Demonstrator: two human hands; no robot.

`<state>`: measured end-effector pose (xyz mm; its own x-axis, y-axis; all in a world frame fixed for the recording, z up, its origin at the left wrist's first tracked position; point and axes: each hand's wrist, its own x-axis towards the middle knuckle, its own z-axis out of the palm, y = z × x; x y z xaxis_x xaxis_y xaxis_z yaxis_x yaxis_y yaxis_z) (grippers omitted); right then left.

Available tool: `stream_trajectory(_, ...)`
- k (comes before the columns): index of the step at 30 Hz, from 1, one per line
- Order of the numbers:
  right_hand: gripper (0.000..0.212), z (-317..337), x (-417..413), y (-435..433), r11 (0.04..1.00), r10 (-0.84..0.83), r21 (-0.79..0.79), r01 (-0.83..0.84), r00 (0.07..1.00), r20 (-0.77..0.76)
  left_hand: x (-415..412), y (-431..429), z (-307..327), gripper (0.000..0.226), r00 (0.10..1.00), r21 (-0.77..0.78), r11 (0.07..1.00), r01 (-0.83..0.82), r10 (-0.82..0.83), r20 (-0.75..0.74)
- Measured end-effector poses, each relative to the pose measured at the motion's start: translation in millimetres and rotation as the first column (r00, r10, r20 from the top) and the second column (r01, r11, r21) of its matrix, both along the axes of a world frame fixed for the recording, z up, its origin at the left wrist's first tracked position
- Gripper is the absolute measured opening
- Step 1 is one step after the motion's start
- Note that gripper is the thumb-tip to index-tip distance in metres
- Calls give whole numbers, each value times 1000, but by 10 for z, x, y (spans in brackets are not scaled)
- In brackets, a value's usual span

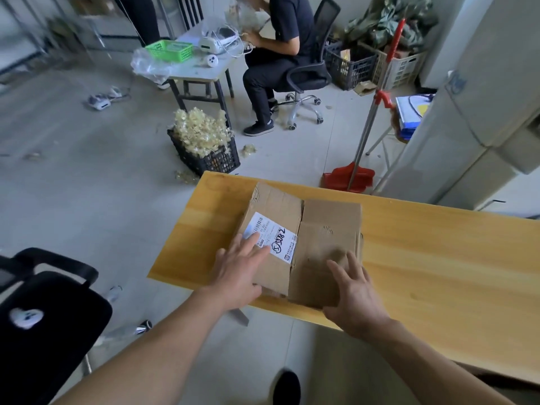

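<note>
A brown cardboard box (327, 229) lies on the near left end of a yellow wooden table (438, 258). Its two top flaps are folded down, with a seam between them. A white shipping label (277, 239) with handwritten digits sticks to the left flap. My left hand (238, 266) lies flat on the left flap, fingers straight, fingertips touching the label. My right hand (355, 290) is at the near right corner of the box with fingers spread over the right flap; its contact is blurred.
A black chair (43, 317) stands at my left. Beyond the table are a black crate (210, 159) heaped with pale packets, a red dustpan (349, 176) with broom, and a person seated at a small desk (198, 68). A white cabinet (482, 97) stands at right.
</note>
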<state>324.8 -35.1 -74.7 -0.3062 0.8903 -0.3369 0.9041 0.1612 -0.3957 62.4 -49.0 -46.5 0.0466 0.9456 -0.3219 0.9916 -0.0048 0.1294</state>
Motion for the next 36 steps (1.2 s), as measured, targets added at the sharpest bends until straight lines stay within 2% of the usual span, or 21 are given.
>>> stream_trajectory(4, 99, 58, 151, -24, 1000, -25, 8, 25, 999, -37, 85, -87, 51, 39, 995, 77, 996, 40, -46, 86)
stream_trajectory(8, 95, 127, 393, -11, 996, -94, -18, 92, 988, -123, 181, -179, 112, 34, 947, 179, 980, -91, 30, 319)
stream_trajectory(11, 93, 198, 552, -2, 995, -100, -14, 99, 976, -192, 308, -195, 236, 30, 912, 229, 958, -173, 68, 405)
stream_trajectory(14, 95, 313, 683, 19, 992, -122, 13, 128, 965, -234, 450, -154, 370, 29, 911, 288, 936, -202, 71, 407)
stream_trajectory(18, 84, 535, 895, 80, 974, -181, 85, 210, 946, -270, 716, -33, 599, 32, 923, 384, 903, -191, 32, 384)
stream_trajectory(21, 61, 744, 1146, 110, 950, -215, 148, 276, 918, -333, 992, 64, 859, 27, 944, 486, 862, -146, -26, 329)
stream_trajectory(24, 35, 901, 1469, 150, 893, -225, 275, 356, 883, -412, 1286, 170, 1097, 26, 954, 533, 842, -85, -85, 286)
stream_trajectory(27, 24, 1017, 1807, 122, 841, -207, 360, 404, 855, -475, 1636, 291, 1296, 26, 930, 527, 845, -92, -115, 348)
stream_trajectory(29, 24, 1071, 2021, 69, 821, -242, 337, 462, 815, -527, 1904, 381, 1416, 26, 911, 539, 835, -111, -131, 391)
stream_trajectory(32, 20, 1133, 2292, -37, 796, -316, 218, 565, 695, -646, 2317, 454, 1549, 25, 900, 559, 822, -112, -154, 407)
stream_trajectory(36, 22, 1176, 2645, -191, 745, -389, 146, 651, 602, -697, 2840, 465, 1614, 24, 880, 563, 822, -78, -209, 426)
